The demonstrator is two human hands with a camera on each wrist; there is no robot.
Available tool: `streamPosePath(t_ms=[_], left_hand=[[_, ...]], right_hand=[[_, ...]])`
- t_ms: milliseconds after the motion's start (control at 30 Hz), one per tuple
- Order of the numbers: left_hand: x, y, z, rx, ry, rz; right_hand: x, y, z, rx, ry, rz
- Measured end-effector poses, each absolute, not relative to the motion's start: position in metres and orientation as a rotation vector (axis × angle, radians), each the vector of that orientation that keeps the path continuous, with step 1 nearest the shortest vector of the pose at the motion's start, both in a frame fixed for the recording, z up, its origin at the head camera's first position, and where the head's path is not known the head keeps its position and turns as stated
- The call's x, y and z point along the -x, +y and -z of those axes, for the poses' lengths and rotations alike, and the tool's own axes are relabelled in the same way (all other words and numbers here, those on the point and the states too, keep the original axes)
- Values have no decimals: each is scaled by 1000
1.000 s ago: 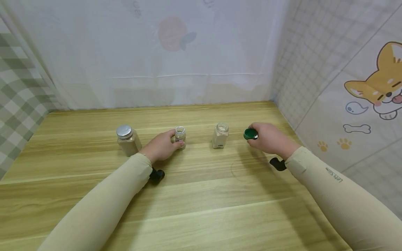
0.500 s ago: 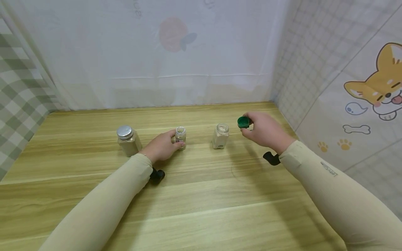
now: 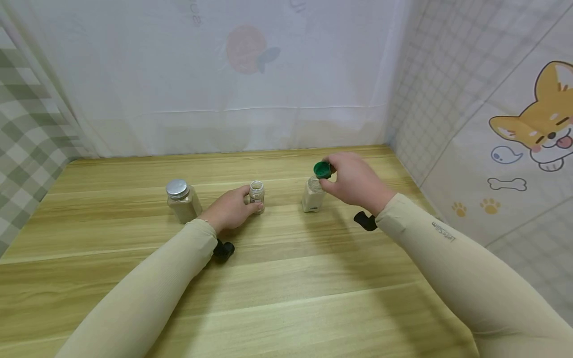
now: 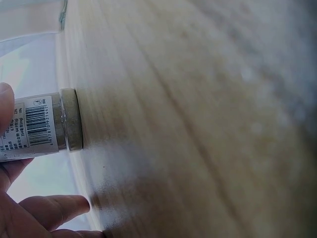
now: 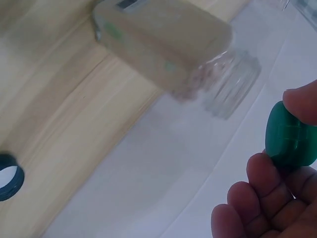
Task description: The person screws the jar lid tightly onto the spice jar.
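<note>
The right hand [image 3: 355, 181] pinched a green cap [image 3: 322, 170] just above an open square jar [image 3: 312, 200] toward the far edge of the surface [image 3: 286, 283], the left hand [image 3: 230, 209] pinched a small jar [image 3: 257, 193] nearer the left edge, and a crooked cap could have bumped the unheld square jar over.

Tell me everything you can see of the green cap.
The green cap is short and round, its outside smooth and slightly glossy like plastic, with faint lines showing in the right wrist view. It tilts, its hollow side turned toward the head camera; details inside are too small to tell. The right hand pinches it in the air. It is near the mouth of the open square jar; the right wrist view shows the two apart.
</note>
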State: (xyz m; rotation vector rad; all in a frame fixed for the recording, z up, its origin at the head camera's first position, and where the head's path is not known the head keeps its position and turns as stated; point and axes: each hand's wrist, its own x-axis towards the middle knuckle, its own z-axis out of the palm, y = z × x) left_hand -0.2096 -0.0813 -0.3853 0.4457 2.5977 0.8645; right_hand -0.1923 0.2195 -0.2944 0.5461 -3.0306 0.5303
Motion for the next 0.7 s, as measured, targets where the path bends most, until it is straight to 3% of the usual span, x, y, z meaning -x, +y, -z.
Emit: streamPosePath(t_ms=[700], left_hand=[[210,-81,384,-397,2567,-881]], right_hand=[[201,152,300,-702,-3070,-223]])
